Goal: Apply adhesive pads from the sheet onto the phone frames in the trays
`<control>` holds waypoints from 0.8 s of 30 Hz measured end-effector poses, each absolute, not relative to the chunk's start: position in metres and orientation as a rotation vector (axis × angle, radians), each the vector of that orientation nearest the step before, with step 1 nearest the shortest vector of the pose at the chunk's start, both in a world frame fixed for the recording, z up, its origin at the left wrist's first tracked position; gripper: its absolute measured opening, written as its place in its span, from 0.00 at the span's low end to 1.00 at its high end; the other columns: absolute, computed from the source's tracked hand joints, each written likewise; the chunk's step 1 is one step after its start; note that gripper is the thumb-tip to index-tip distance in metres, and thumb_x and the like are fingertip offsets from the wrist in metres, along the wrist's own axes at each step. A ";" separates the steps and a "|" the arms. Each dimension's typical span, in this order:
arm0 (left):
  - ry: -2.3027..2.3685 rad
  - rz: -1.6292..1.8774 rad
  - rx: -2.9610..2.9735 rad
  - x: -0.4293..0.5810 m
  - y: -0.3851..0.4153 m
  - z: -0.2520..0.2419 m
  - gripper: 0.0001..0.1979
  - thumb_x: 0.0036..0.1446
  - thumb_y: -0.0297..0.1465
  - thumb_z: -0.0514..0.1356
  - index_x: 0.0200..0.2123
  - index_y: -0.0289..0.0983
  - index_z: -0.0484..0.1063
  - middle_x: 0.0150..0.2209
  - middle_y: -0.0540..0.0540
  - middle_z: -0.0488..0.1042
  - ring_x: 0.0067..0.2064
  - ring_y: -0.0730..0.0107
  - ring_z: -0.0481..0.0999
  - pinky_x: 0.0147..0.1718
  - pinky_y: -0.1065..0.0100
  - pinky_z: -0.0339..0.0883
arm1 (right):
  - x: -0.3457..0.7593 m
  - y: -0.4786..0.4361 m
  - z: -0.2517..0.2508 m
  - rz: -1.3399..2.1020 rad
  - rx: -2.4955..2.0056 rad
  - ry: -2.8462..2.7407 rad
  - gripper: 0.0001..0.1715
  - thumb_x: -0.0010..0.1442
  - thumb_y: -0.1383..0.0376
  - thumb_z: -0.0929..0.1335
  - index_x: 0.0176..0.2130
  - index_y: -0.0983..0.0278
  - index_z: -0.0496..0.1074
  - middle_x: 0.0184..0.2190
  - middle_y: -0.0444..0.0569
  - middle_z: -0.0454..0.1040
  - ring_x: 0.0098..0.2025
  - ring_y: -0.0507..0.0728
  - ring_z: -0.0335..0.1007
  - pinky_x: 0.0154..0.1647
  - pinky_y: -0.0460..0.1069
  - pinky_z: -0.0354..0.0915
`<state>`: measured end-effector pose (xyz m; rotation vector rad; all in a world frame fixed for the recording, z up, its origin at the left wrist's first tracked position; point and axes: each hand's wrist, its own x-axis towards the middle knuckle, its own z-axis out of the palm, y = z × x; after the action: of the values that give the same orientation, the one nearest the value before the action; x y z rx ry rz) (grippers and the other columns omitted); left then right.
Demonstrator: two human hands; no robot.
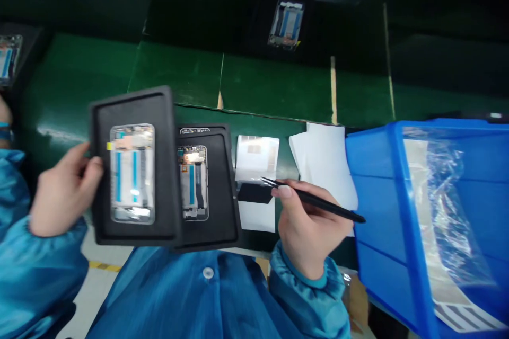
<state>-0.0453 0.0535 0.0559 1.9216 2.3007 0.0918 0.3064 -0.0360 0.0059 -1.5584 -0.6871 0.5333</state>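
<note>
My left hand (pixel 66 188) is closed on the left edge of a black tray (pixel 165 169), held up and slightly tilted. In its recess lies an opened phone (pixel 132 175) with its inner parts showing. Partly covered by this tray, a second black tray (pixel 220 190) carries another opened phone (pixel 194 183). My right hand (pixel 310 217) grips black tweezers (pixel 322 204) in a pinch, tips pointing left. Below and around the tips are a white sheet (pixel 254 167) and a dark rectangular piece (pixel 254 193); whether the tips touch either, I cannot tell.
To the right stands a blue bin (pixel 377 212) with clear plastic film (pixel 453 212) inside. White papers (pixel 326 159) lie beside it. Across the green table (pixel 178 74), another tray holds an opened phone (pixel 286 25). At far left is another person's hand (pixel 5 116) near a further phone (pixel 8 58).
</note>
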 end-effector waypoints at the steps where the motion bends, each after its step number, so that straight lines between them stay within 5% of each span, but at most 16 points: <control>1: 2.383 0.025 1.928 -0.063 0.062 0.058 0.26 0.61 0.44 0.56 0.60 0.43 0.68 0.32 0.53 0.75 0.31 0.73 0.71 0.33 0.71 0.62 | 0.315 -0.035 0.005 0.512 -1.562 -0.674 0.10 0.49 0.65 0.80 0.33 0.62 0.81 0.30 0.46 0.82 0.28 0.56 0.80 0.30 0.50 0.75; 6: 2.547 -0.283 1.967 -0.115 0.093 0.048 0.25 0.62 0.50 0.50 0.54 0.42 0.71 0.24 0.55 0.66 0.24 0.80 0.55 0.39 0.59 0.64 | 0.351 -0.034 -0.005 0.468 -1.593 -0.637 0.12 0.48 0.62 0.81 0.33 0.62 0.81 0.29 0.46 0.81 0.28 0.55 0.78 0.30 0.50 0.73; 11: 2.444 0.061 2.356 -0.050 0.081 0.046 0.29 0.59 0.53 0.58 0.56 0.44 0.70 0.35 0.46 0.75 0.34 0.63 0.69 0.38 0.60 0.66 | 0.361 -0.047 -0.020 0.545 -1.604 -0.665 0.11 0.49 0.62 0.80 0.34 0.62 0.80 0.30 0.47 0.82 0.28 0.55 0.79 0.30 0.50 0.74; 15: 1.376 0.385 2.671 0.068 0.053 0.046 0.15 0.65 0.41 0.59 0.50 0.40 0.73 0.42 0.45 0.77 0.46 0.61 0.75 0.45 0.61 0.69 | 0.358 -0.061 -0.031 0.616 -1.600 -0.678 0.11 0.50 0.63 0.80 0.34 0.62 0.80 0.31 0.47 0.83 0.28 0.56 0.80 0.30 0.50 0.75; 19: 0.922 0.202 2.693 0.164 0.041 0.025 0.13 0.62 0.36 0.63 0.47 0.37 0.73 0.49 0.44 0.77 0.49 0.58 0.74 0.46 0.59 0.68 | 0.355 -0.069 -0.035 0.658 -1.547 -0.666 0.10 0.51 0.65 0.80 0.35 0.60 0.80 0.32 0.46 0.83 0.32 0.56 0.81 0.33 0.49 0.76; 24: 0.890 -0.008 2.624 0.195 0.047 0.003 0.07 0.61 0.31 0.65 0.43 0.38 0.75 0.44 0.47 0.79 0.47 0.59 0.75 0.44 0.59 0.64 | 0.352 -0.071 -0.033 0.645 -1.526 -0.725 0.08 0.52 0.67 0.79 0.34 0.59 0.81 0.33 0.46 0.83 0.34 0.58 0.82 0.34 0.50 0.77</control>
<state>0.1951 0.0473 0.0028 2.6245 0.8896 -0.0077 0.3518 -0.0712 -0.0328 -1.5263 -0.7248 0.6454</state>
